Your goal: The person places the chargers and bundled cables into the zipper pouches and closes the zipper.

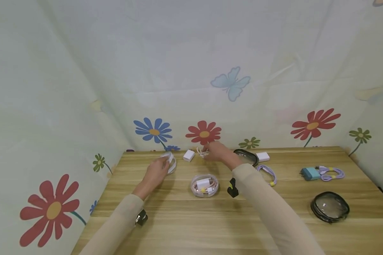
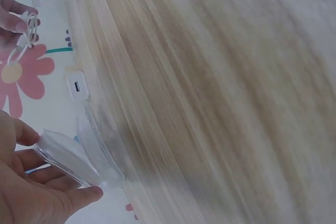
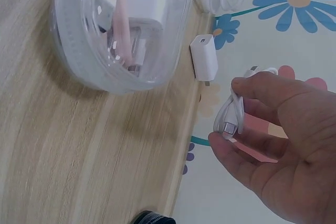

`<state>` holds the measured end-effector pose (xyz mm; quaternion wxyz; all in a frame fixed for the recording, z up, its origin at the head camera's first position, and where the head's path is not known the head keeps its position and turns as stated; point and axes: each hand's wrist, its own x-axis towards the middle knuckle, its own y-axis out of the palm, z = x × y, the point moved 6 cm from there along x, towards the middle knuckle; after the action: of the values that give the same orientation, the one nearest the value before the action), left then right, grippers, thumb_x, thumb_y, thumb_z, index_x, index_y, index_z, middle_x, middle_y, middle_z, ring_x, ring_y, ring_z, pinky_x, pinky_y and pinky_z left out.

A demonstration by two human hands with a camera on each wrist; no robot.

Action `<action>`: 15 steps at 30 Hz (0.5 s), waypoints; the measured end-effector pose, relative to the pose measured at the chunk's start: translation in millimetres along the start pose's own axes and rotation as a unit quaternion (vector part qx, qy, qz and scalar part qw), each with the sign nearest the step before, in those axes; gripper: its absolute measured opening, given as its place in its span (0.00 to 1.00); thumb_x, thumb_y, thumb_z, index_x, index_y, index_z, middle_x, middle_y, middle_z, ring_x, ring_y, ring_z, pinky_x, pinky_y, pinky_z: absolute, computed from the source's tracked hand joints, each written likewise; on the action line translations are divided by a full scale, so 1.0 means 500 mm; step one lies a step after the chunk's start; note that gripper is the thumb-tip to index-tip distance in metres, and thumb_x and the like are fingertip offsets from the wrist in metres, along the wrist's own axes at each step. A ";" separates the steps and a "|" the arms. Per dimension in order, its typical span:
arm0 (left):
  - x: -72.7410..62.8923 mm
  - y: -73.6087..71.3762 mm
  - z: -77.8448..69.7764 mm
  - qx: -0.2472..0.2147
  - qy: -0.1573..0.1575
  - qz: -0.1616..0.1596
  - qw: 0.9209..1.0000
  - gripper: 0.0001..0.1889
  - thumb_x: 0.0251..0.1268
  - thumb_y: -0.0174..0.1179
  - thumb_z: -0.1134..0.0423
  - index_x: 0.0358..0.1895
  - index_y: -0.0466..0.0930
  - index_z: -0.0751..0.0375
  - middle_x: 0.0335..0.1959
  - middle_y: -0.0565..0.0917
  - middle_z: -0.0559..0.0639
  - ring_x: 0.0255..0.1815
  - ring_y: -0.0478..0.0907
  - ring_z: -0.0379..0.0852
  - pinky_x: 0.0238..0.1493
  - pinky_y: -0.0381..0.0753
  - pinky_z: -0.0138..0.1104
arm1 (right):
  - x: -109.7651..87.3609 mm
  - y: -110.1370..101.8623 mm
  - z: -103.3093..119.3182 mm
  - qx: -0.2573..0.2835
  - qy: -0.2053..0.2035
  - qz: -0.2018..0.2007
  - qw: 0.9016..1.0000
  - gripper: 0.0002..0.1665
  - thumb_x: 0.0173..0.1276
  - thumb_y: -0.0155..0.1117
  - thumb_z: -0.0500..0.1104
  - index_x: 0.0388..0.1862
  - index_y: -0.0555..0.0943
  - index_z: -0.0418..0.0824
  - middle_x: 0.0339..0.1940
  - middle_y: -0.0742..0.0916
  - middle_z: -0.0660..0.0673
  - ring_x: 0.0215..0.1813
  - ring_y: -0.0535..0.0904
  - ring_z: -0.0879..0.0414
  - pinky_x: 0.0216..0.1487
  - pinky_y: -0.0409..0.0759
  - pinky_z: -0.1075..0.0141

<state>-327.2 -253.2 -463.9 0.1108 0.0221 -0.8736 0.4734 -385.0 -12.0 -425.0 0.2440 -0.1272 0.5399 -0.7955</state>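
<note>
Cable [image 3: 236,113] is hanging in a white coil by the back edge of the bench [image 1: 178,223], pinched between the right hand's [image 1: 214,151] thumb and fingers. Toward the back left corner, the left hand [image 1: 156,171] is gripping the raised lid [image 2: 65,153] of a clear case [image 2: 102,142]. Between the hands, a white charger [image 1: 188,156] is lying near the back edge. Closer to the front, a packed case [image 3: 84,66] is holding a pink cord [image 3: 122,24].
</note>
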 end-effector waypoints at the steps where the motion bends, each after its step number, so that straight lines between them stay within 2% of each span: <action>1: 0.000 0.000 0.000 0.000 0.001 0.000 1.000 0.21 0.79 0.50 0.59 0.64 0.78 0.70 0.61 0.80 0.69 0.63 0.78 0.66 0.61 0.77 0.56 | -0.001 -0.001 0.002 0.003 0.001 0.002 1.000 0.19 0.70 0.68 0.43 0.57 0.85 0.38 0.52 0.88 0.42 0.54 0.82 0.48 0.61 0.79 0.55; 10: -0.002 -0.003 0.003 -0.006 0.003 -0.014 1.000 0.19 0.79 0.50 0.60 0.61 0.81 0.69 0.58 0.82 0.68 0.59 0.80 0.65 0.58 0.79 0.56 | 0.007 0.001 0.036 0.019 -0.017 -0.008 1.000 0.18 0.69 0.70 0.42 0.56 0.85 0.37 0.53 0.88 0.41 0.53 0.81 0.48 0.62 0.78 0.54; 15: -0.004 -0.007 0.003 -0.019 0.005 -0.019 1.000 0.20 0.79 0.50 0.60 0.63 0.79 0.69 0.61 0.81 0.68 0.61 0.79 0.66 0.60 0.78 0.56 | 0.017 0.005 0.056 0.013 -0.026 -0.007 1.000 0.18 0.70 0.70 0.42 0.56 0.85 0.37 0.52 0.88 0.41 0.52 0.81 0.48 0.61 0.79 0.54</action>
<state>-325.1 -256.6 -462.5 0.1247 0.0346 -0.8812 0.4548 -378.7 -39.6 -416.9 0.2539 -0.1486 0.5224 -0.8004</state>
